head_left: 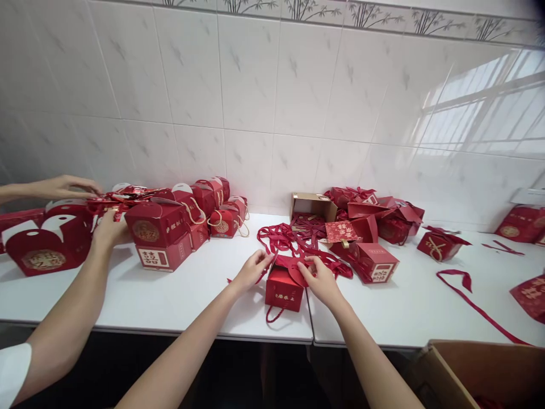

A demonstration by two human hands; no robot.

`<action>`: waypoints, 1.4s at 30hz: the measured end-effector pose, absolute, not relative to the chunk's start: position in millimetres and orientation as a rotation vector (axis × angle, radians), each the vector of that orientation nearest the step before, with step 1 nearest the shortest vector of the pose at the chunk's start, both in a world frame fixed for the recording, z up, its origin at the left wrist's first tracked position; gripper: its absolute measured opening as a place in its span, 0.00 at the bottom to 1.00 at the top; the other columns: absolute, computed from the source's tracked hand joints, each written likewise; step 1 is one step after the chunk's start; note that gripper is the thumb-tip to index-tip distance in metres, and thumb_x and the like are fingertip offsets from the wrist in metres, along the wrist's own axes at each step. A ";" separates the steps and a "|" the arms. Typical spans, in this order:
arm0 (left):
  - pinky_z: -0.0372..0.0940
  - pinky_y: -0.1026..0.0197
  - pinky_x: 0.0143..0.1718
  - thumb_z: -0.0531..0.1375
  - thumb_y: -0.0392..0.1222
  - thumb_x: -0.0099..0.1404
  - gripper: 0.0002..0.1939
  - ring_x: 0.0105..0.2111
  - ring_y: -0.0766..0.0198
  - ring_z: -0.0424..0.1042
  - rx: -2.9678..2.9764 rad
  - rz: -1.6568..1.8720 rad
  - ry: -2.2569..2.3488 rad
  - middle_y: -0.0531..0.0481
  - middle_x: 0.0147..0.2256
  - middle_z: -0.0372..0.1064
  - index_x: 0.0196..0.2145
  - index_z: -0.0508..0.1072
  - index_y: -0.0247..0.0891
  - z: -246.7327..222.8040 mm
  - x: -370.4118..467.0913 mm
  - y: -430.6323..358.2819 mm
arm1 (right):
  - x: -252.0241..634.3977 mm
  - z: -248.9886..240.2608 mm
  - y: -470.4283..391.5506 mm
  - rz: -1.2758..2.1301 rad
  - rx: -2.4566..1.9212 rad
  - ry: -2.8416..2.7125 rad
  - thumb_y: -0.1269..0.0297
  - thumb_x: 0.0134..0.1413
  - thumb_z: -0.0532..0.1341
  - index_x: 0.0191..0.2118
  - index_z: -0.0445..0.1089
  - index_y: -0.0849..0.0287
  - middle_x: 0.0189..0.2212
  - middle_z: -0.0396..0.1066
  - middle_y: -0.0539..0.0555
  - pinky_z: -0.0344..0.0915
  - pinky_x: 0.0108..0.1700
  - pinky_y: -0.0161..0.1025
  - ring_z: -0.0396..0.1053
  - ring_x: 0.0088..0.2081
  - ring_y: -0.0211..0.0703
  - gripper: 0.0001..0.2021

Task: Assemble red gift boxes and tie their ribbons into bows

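A small red gift box [284,293] with gold lettering stands near the front edge of the white table, its top flaps partly folded up. A twisted red cord handle [275,316] hangs at its front. My left hand [254,269] is closed at the box's left upper edge, thumb and fingers pinching the flap there; a bit of red ribbon shows beneath it. On the other side my right hand [320,278] pinches the right flap between thumb and fingers. Just behind the box lies a tangle of red ribbons [279,234].
An open cardboard box [314,205] holding ribbons lies by the wall. Red boxes [158,241] are stacked on the left, where a co-worker's hands [109,230] handle red packets. More red boxes [377,262] lie right. A large carton [447,363] stands at front right.
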State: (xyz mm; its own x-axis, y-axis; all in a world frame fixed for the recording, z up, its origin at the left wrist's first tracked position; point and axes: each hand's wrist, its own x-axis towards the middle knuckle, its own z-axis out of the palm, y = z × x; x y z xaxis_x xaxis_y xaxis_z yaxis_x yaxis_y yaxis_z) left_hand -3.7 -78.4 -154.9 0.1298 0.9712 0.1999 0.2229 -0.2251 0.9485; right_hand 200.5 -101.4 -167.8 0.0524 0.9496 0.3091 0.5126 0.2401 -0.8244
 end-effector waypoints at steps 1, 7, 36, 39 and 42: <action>0.61 0.63 0.31 0.57 0.60 0.57 0.20 0.27 0.65 0.63 1.592 1.138 1.176 0.55 0.25 0.62 0.27 0.63 0.39 -157.5 -0.1 -80.7 | 199.9 -169.6 -100.1 0.597 -1.416 -1.580 0.46 0.51 0.56 0.38 0.65 0.59 0.24 0.67 0.51 0.61 0.32 0.40 0.66 0.28 0.46 0.19; 0.51 0.66 0.22 0.55 0.61 0.58 0.21 0.20 0.69 0.54 1.584 1.022 1.199 0.58 0.21 0.57 0.26 0.63 0.39 -160.2 -5.1 -93.1 | 202.7 -175.4 -92.0 0.694 -1.396 -1.616 0.43 0.49 0.57 0.19 0.53 0.55 0.17 0.54 0.45 0.52 0.26 0.36 0.55 0.22 0.37 0.22; 0.54 0.60 0.29 0.60 0.55 0.58 0.19 0.22 0.57 0.64 1.477 1.156 1.375 0.50 0.17 0.63 0.17 0.70 0.41 -174.3 -29.4 -114.6 | 224.6 -184.5 -145.2 0.960 -1.321 -1.720 0.65 0.47 0.61 0.41 0.73 0.53 0.40 0.76 0.58 0.62 0.44 0.47 0.71 0.43 0.57 0.13; 0.57 0.61 0.26 0.56 0.58 0.62 0.21 0.20 0.61 0.64 1.245 1.185 1.230 0.49 0.21 0.68 0.22 0.71 0.39 -172.5 -28.3 -104.1 | 213.7 -193.0 -137.7 1.003 -1.254 -1.477 0.57 0.52 0.58 0.44 0.70 0.55 0.46 0.73 0.62 0.65 0.45 0.51 0.71 0.44 0.58 0.15; 0.63 0.62 0.28 0.54 0.52 0.64 0.15 0.26 0.64 0.70 1.019 1.259 1.053 0.46 0.34 0.73 0.33 0.71 0.38 -165.0 -26.8 -100.4 | 206.6 -197.6 -131.6 1.016 -1.142 -1.196 0.49 0.56 0.52 0.43 0.66 0.53 0.51 0.68 0.62 0.71 0.39 0.50 0.72 0.44 0.56 0.16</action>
State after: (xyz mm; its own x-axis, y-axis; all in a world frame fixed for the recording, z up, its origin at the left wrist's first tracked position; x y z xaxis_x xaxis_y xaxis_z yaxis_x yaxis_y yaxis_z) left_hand -26.8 -100.4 -165.0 0.0234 0.9987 -0.0448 -0.2209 0.0488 0.9741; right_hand 206.6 -131.6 -197.6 0.1095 0.9818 0.1549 0.0058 0.1552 -0.9879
